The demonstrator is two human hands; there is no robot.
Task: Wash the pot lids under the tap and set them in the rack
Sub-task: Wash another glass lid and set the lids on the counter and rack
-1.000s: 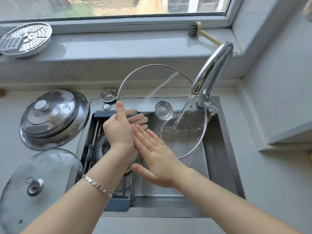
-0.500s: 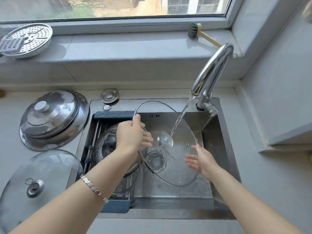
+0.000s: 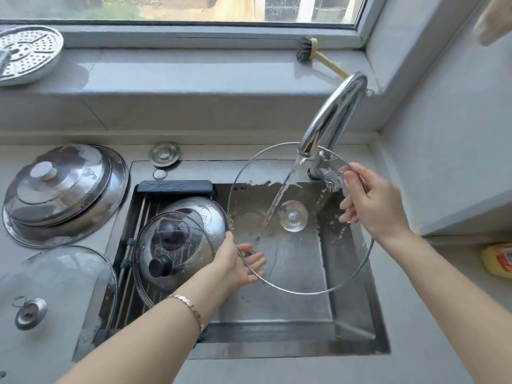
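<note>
Where the counter [image 3: 249, 372] runs to its near left corner, a domed glass lid [image 3: 61, 278] lies flat, metal knob up, partly cut off by the view. Bracelet [image 3: 188, 303] on the left wrist.

Sink [image 3: 277, 353] set into the counter. Rack [image 3: 176, 187] spans its left side, front edge to back edge. Two lids lie in the rack: a small glass lid [image 3: 188, 261] with a black knob, nearer, overlapping a wet steel lid [image 3: 205, 212] behind it.

Large clear lid [image 3: 304, 261] held tilted over the right part of the sink, far rim higher. Left hand [image 3: 235, 261] at its near left rim: thumb over the edge, fingers fairly straight beneath the glass and seen through it. Right hand [image 3: 374, 209] at the far right rim, fingers curled round the edge. Water stream [image 3: 279, 200] lands on the glass just left of the clear knob [image 3: 293, 216].

Tap [image 3: 335, 112] rises at the sink's back right corner, spout above the lid's far rim. Stacked steel lids [image 3: 63, 189], white knob on top, sit on the counter left of the sink. Round metal plug [image 3: 164, 154] on the counter by the sink's back left corner. Yellow bottle [image 3: 497, 259] at the counter's right edge.

On the window sill [image 3: 194, 76]: perforated steamer plate [image 3: 25, 58] at the left end, brush [image 3: 307, 49] toward the right end.
</note>
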